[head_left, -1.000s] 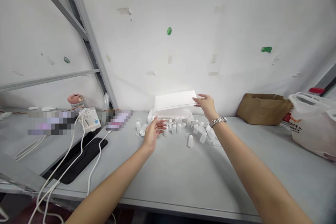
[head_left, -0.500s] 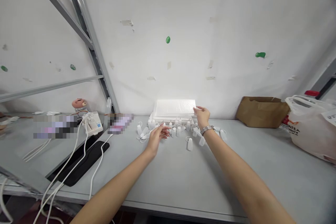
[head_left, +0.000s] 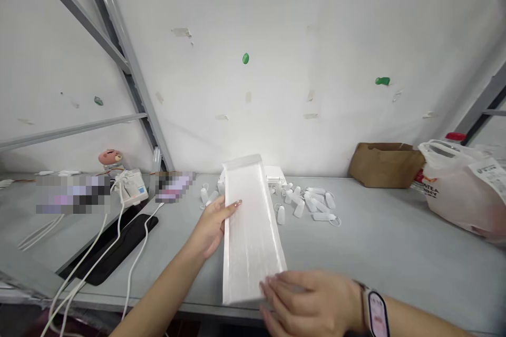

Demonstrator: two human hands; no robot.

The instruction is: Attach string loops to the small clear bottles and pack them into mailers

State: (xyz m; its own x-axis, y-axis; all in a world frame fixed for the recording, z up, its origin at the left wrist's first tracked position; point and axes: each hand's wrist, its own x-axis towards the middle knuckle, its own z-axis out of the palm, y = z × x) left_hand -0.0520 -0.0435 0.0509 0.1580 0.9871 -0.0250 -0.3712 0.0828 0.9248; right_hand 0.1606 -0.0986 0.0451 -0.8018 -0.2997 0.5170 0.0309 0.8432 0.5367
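Note:
A white padded envelope (head_left: 253, 237) is held up over the front of the table, its long side tilted toward me. My left hand (head_left: 215, 221) grips its left edge, thumb lying across the front face. At its lower right corner is my right hand (head_left: 312, 295), with thumb and fingertips drawn together on the corner, which they hide. A stack of white envelopes (head_left: 275, 174) lies at the wall, mostly covered by the held one. Small white plastic pieces with loops (head_left: 299, 208) are scattered beside the stack.
A brown cardboard box (head_left: 385, 166) and a white plastic bag (head_left: 460, 189) stand on the right. On the left are a power strip (head_left: 132, 187), white cables (head_left: 136, 260), a phone (head_left: 174, 187), a black slab (head_left: 124, 245) and a metal shelf frame (head_left: 134, 95).
An envelope has come off the stack and toward me, now in my left hand. My right hand has moved from the stack down to the near right, at the envelope's lower corner.

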